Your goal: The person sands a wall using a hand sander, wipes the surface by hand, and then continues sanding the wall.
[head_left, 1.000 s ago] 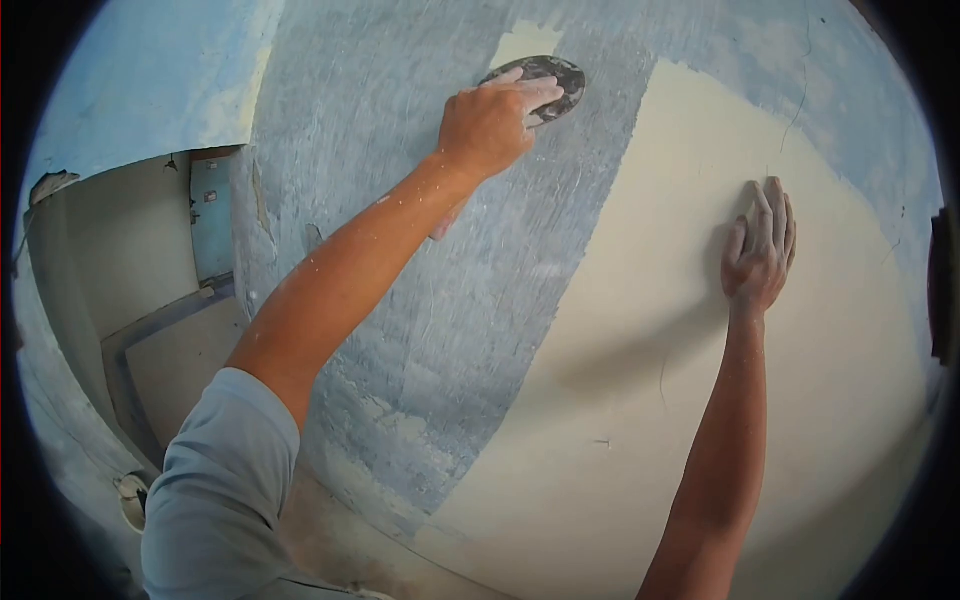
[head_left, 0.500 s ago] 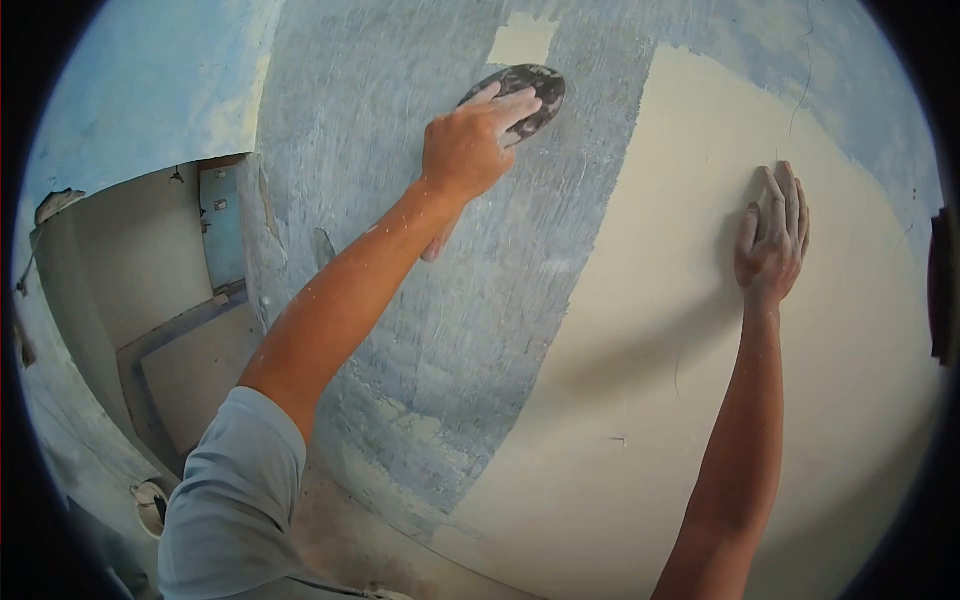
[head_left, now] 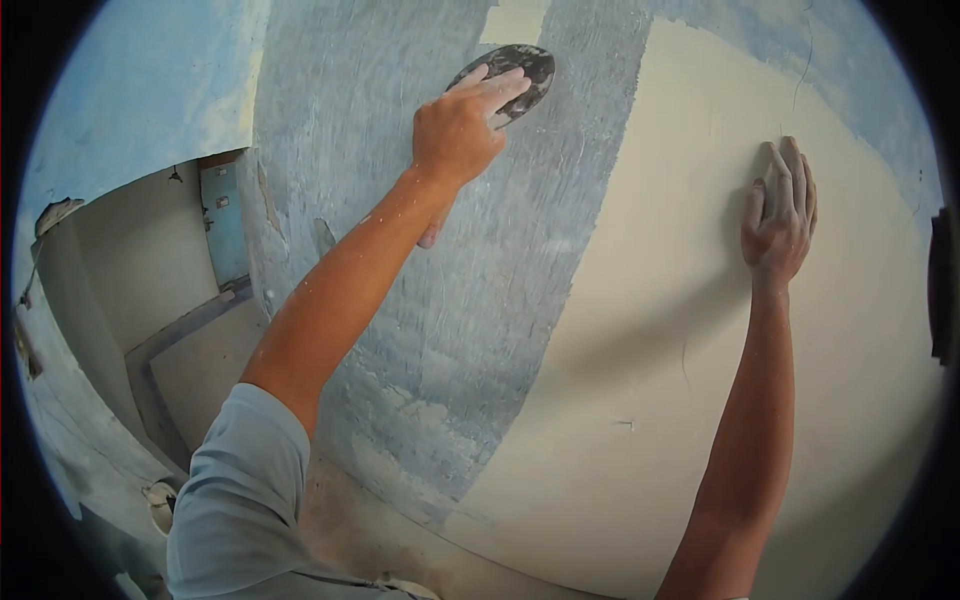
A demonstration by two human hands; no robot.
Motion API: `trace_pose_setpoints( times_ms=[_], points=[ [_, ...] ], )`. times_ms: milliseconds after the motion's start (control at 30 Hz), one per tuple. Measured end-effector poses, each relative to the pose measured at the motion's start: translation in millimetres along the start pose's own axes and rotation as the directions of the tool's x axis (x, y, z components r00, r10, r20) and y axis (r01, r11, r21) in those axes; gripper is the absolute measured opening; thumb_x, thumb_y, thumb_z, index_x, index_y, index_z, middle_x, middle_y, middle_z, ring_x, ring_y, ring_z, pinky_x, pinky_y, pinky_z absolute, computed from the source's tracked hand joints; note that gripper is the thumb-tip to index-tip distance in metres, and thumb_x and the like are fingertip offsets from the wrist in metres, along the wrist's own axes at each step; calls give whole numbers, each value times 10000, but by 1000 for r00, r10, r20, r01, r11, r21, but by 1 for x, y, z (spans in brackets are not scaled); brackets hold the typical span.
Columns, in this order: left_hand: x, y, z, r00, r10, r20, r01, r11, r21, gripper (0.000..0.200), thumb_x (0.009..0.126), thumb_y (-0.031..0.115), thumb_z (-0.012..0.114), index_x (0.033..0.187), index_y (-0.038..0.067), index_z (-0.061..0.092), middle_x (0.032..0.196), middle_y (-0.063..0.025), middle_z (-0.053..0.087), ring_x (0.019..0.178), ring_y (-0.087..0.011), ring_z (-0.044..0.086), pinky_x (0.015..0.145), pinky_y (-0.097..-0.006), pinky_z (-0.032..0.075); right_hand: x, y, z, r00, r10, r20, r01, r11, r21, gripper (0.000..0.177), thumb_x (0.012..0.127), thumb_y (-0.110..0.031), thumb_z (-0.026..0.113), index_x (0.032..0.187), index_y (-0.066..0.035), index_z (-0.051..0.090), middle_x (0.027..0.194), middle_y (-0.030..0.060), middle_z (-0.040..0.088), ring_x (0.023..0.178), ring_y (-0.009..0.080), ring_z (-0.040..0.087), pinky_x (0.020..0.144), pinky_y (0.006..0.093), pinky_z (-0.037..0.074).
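Observation:
My left hand is closed on a dark round pad smeared with pale dust, its whitened fingers lying over the pad's face. Behind the pad is the rough grey-blue strip of wall, just below a small cream patch. On the smooth cream part of the wall, my right hand rests palm down with its fingers stretched upward. Dust coats this hand too, and its shadow falls to the lower left.
At the left, an opening in the wall shows a space with a blue panel. A pale round container sits low at the left. A dark object stands at the right edge. Thin cracks mark the wall.
My left hand and the pad appear slightly higher and farther left in view, close under the cream patch. My right hand appears slightly higher and farther right, still flat; the view has shifted a little.

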State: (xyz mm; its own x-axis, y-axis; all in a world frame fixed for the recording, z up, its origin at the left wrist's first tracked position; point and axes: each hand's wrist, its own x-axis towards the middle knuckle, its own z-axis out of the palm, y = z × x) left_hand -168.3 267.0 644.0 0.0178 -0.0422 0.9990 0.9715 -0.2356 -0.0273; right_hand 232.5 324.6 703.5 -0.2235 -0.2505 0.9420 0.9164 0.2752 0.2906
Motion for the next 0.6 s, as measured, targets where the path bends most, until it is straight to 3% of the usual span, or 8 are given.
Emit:
trace_pose_setpoints(
  times_ms=[100, 167, 400, 600],
  points=[
    [30, 6, 0, 998, 48, -47, -46, 998, 52, 533, 821, 43, 665, 1290, 284, 745, 1360, 55, 707, 1298, -277, 647, 967, -428, 594, 1, -2, -1, 1000, 12, 4, -12, 1000, -5, 477, 942, -111, 597, 1404, -215, 655, 1552, -12, 566, 1455, 240, 499, 1222, 418, 383],
    [46, 9, -1, 998, -61, 32, 58, 994, 92, 519, 827, 54, 671, 1285, 285, 748, 1369, 55, 702, 1300, -279, 644, 975, -424, 589, 0, -1, -1, 1000, 5, -5, -5, 1000, -2, 477, 941, -107, 596, 1403, -213, 656, 1550, -11, 568, 1452, 241, 502, 1220, 419, 385],
    [-8, -1, -4, 1000, 1, 21, -1, 1000, 20, 520, 830, 33, 662, 1277, 282, 752, 1375, 63, 699, 1329, -263, 625, 952, -412, 600, -1, 0, -1, 1000, 5, -4, -5, 1000, 2, 475, 941, -104, 600, 1402, -203, 655, 1556, -11, 562, 1457, 238, 497, 1223, 423, 382],
    [30, -2, 2, 999, 33, -36, -29, 995, 96, 478, 847, 67, 685, 1266, 285, 755, 1333, 60, 722, 1297, -266, 648, 952, -415, 601, 0, -1, 0, 1000, 18, 8, -18, 1000, -3, 475, 951, -111, 601, 1414, -207, 649, 1559, -16, 559, 1466, 231, 488, 1227, 421, 378]
  ],
)
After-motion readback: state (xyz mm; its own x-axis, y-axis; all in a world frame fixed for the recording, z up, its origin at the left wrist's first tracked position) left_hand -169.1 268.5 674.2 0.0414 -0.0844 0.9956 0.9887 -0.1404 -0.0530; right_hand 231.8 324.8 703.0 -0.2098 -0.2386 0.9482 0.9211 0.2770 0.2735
